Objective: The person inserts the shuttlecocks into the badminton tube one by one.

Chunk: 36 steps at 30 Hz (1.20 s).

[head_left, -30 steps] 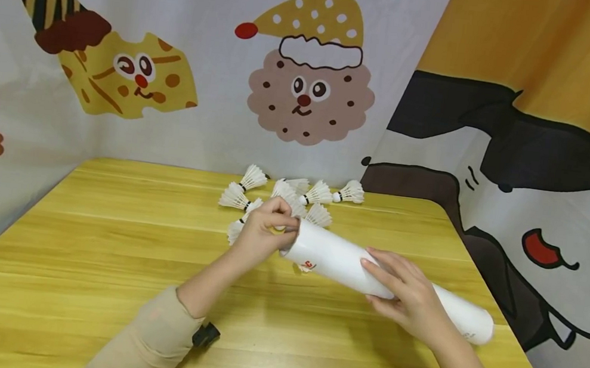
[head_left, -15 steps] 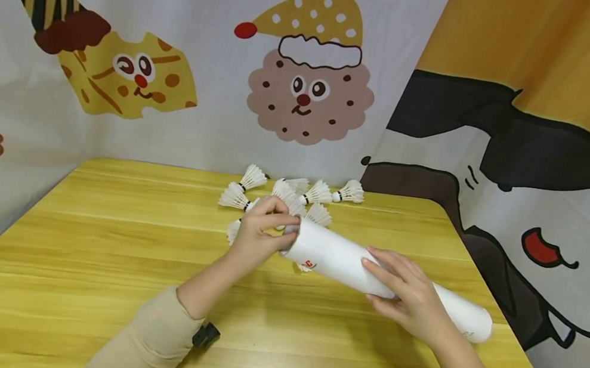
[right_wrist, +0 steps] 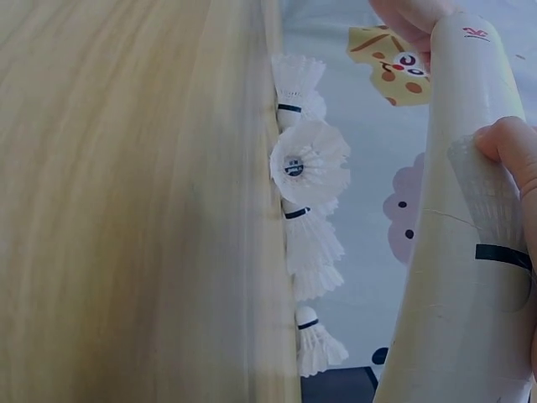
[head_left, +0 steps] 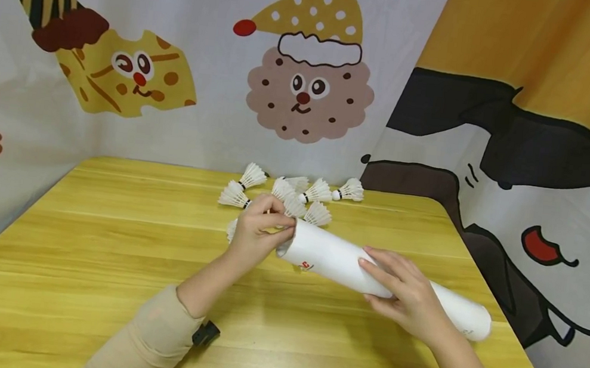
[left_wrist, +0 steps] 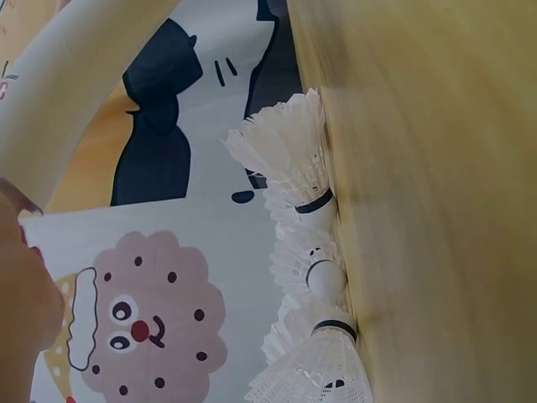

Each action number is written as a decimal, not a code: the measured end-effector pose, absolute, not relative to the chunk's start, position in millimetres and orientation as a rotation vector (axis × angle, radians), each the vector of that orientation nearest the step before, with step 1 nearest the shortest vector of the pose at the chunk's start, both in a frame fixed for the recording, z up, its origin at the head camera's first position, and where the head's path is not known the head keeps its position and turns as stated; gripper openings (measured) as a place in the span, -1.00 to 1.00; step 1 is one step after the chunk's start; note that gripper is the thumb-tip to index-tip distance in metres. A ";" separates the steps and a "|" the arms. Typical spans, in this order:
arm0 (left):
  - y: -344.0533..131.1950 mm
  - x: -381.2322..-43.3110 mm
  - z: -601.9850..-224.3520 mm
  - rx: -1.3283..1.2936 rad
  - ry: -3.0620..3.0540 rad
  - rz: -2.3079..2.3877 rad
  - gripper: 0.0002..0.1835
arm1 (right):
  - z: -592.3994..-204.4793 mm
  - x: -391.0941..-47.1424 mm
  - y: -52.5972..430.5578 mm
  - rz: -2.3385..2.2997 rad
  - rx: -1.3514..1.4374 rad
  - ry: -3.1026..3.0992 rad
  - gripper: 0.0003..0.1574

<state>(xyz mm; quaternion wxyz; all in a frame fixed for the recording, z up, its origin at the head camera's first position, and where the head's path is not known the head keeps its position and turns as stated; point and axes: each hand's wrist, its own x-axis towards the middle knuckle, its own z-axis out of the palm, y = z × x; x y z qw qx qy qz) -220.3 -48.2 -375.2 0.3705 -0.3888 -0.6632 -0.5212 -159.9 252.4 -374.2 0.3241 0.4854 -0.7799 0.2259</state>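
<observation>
A long white shuttlecock tube (head_left: 332,260) is held tilted above the table, its open mouth toward the left and its other end lower at the right. My right hand (head_left: 408,286) grips it around the middle, fingers over the top and thumb below. At the mouth is my left hand (head_left: 263,226), its thumb and index finger reaching just inside the rim; what these fingertips hold is hidden, and I cannot tell. In the right wrist view a grey shuttlecock picture (right_wrist: 487,193) shows on the tube's side. Several white feather shuttlecocks (head_left: 318,192) lie behind the hands.
The yellow wood-grain table (head_left: 101,283) has its back edge against a cartoon-printed curtain (head_left: 170,141). One shuttlecock (head_left: 349,190) lies at the right of the group, near the back edge. Another shuttlecock (head_left: 234,194) lies left of the hand.
The tube's mouth has shifted slightly to the left, and the left hand's fingertips have drawn closer together there. The right hand's grip looks the same.
</observation>
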 end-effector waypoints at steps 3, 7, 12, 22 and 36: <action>-48.0 -220.5 -375.1 -0.990 -1.671 -1.355 -0.83 | -375.2 -159.9 251.9 0.595 1.275 -2.054 -0.45; -48.0 -220.8 -375.1 -1.006 -1.670 -1.357 -0.84 | -376.5 -159.6 252.3 0.591 1.265 -2.068 -0.44; -51.0 -221.5 -374.9 -1.005 -1.702 -1.417 -0.80 | -376.8 -159.2 254.4 0.575 1.234 -2.093 -0.43; -69.3 -215.1 -348.0 -0.833 -1.779 -1.574 -0.79 | -375.0 -160.4 258.7 0.570 1.234 -2.086 -0.43; -121.7 -252.9 -358.1 -0.418 -1.945 -1.591 -0.76 | -375.2 -161.5 259.6 0.562 1.230 -2.102 -0.43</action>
